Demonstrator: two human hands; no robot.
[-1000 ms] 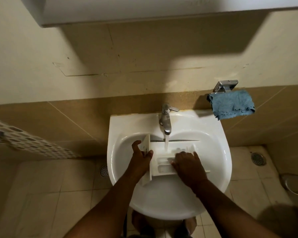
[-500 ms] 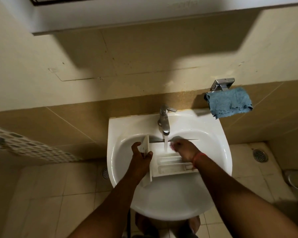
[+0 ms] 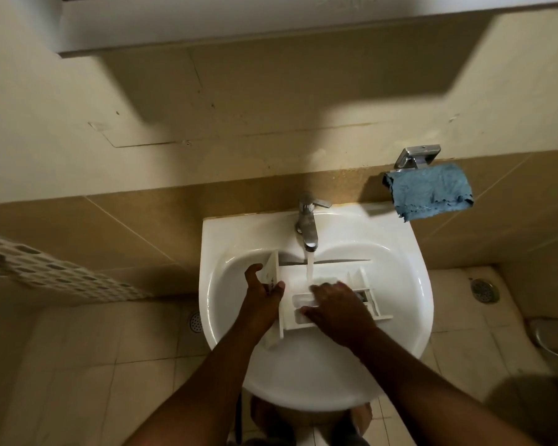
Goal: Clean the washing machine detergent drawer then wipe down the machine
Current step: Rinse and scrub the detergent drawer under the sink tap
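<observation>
Now the white detergent drawer (image 3: 322, 284) lies in the sink (image 3: 400, 317) under the running tap (image 3: 307, 225); the left hand (image 3: 261, 296) grips its front panel, dark printing by the thumb unreadable; the right hand (image 3: 337, 309) presses flat, fingers spread, on the compartments; a blue cloth (image 3: 429, 191) hangs beyond.

Single head-worn wide-angle view, looking steeply down and forward from above the sink (image 3: 400, 252), close over its basin, facing the wall (image 3: 271, 123).
</observation>
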